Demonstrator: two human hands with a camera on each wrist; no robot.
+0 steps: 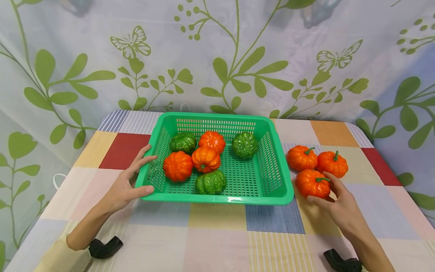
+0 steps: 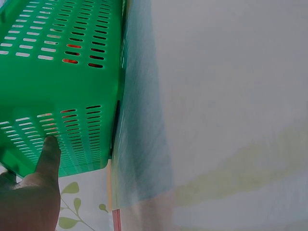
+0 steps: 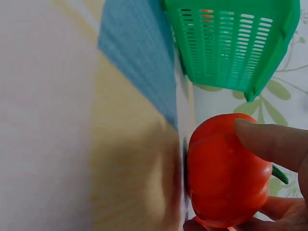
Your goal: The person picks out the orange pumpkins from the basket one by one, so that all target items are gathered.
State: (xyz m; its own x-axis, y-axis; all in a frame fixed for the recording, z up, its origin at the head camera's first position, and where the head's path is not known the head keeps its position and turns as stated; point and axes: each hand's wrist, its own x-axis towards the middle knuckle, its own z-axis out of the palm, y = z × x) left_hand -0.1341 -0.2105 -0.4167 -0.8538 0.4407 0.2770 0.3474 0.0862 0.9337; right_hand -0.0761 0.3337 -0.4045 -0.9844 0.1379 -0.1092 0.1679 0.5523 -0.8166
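Note:
My left hand (image 1: 124, 189) rests on the left end of a green plastic basket (image 1: 221, 199), its fingers straight and spread over the rim. In the left wrist view one finger (image 2: 49, 151) touches the basket's slotted outer wall. Right of the basket, my right hand (image 1: 340, 207) holds a small orange pumpkin (image 1: 309, 183) with a green stem, thumb on its near side and fingers on the far side. The right wrist view shows the thumb (image 3: 269, 142) pressed against this pumpkin, close by the tablecloth. Two more orange pumpkins (image 1: 301, 158) (image 1: 331, 165) sit just behind it.
Inside the basket lie three orange pumpkins (image 1: 178, 166) and three green ones (image 1: 245, 145), mostly in its left half. A patchwork tablecloth (image 1: 217, 241) covers the table. Behind it hangs a leaf-patterned curtain (image 1: 153, 49).

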